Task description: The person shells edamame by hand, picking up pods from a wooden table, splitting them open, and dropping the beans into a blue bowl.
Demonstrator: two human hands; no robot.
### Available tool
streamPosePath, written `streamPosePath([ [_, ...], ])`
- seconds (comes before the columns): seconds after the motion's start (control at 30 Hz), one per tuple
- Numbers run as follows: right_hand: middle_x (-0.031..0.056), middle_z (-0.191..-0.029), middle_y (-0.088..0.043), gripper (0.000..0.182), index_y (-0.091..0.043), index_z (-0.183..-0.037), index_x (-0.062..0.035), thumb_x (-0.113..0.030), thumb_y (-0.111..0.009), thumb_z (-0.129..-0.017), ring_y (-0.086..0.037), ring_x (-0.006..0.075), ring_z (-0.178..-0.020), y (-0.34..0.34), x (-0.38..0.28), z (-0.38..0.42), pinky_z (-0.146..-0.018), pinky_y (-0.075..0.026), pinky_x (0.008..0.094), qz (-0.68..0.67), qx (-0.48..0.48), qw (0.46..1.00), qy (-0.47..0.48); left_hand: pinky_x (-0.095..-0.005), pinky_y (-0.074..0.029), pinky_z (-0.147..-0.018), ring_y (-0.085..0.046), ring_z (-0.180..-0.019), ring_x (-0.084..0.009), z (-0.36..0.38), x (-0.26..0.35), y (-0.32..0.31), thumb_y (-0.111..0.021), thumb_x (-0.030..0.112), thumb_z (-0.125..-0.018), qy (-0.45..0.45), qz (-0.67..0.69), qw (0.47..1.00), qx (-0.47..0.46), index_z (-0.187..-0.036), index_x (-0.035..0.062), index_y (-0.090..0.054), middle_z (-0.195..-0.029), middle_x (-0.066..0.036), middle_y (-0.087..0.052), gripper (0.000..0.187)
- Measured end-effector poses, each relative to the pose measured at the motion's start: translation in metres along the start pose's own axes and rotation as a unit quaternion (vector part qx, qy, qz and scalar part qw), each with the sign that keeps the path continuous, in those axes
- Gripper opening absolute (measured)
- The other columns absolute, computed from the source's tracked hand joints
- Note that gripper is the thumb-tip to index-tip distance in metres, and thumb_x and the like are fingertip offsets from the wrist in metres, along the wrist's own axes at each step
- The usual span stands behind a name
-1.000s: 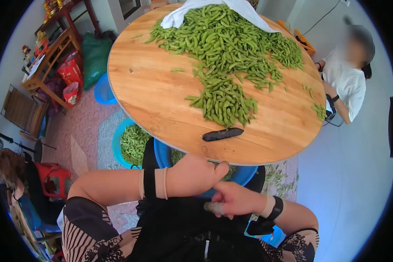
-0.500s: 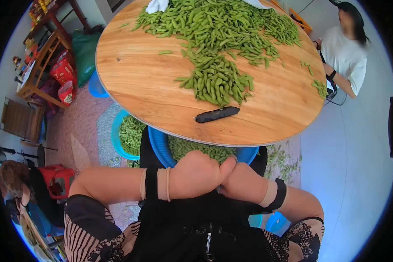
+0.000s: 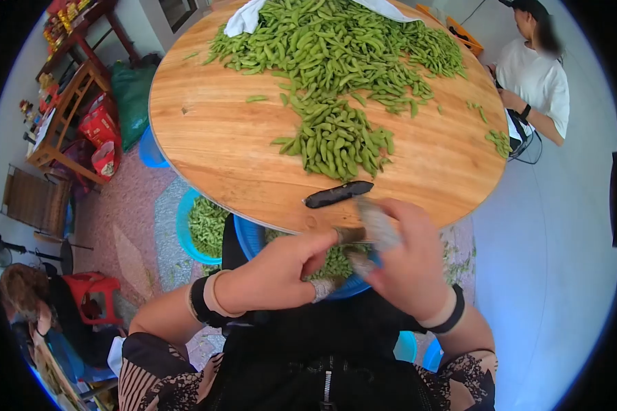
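My left hand (image 3: 281,270) is over the blue basin (image 3: 251,238), thumb and index finger apart, with wrappings on the fingertips. Facing it, my right hand (image 3: 413,264) is raised near the table's front edge. Its wrapped fingers are spread and blurred by motion, and I see nothing held in either hand. Green pods (image 3: 339,264) fill the basin beneath, partly hidden by my hands. On the round wooden table (image 3: 219,147), a slim black object (image 3: 339,194) lies just beyond my fingers. Behind it is a small heap of soybean pods (image 3: 336,140), joined to a larger pile (image 3: 322,48).
A white cloth (image 3: 245,18) lies by the large pile. Left of my legs stands a turquoise basin (image 3: 188,240) of pods. A person in a white shirt (image 3: 535,75) is at the right; another person (image 3: 55,301) sits near a red stool (image 3: 92,294).
My hands were together, closed against each other in front of my body. They have since come apart and moved forward, the right one reaching the table edge with its fingers spread.
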State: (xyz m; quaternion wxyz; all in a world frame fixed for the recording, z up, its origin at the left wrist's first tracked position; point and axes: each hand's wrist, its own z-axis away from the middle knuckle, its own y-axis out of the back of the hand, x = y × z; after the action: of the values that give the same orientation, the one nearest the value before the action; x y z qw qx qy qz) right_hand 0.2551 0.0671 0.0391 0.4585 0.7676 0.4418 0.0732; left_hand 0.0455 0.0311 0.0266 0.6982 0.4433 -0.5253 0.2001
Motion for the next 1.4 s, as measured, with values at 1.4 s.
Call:
streamPosePath([
  [1.4,0.0118,-0.087,-0.062,0.046,-0.061,-0.108,-0.0043,-0.008,-0.070,-0.063,-0.062,0.0279,-0.085,0.025,-0.017,-0.009,-0.075,-0.050,0.0388,-0.100,-0.118,0.987,-0.048,-0.0429,-0.049,-0.056,-0.061,-0.063,-0.0346,-0.002,0.003,-0.022,-0.063,0.005,-0.070,-0.072,-0.155,0.984,0.047,-0.109,0.0105,-0.059,-0.070,-0.014,-0.060,0.039],
])
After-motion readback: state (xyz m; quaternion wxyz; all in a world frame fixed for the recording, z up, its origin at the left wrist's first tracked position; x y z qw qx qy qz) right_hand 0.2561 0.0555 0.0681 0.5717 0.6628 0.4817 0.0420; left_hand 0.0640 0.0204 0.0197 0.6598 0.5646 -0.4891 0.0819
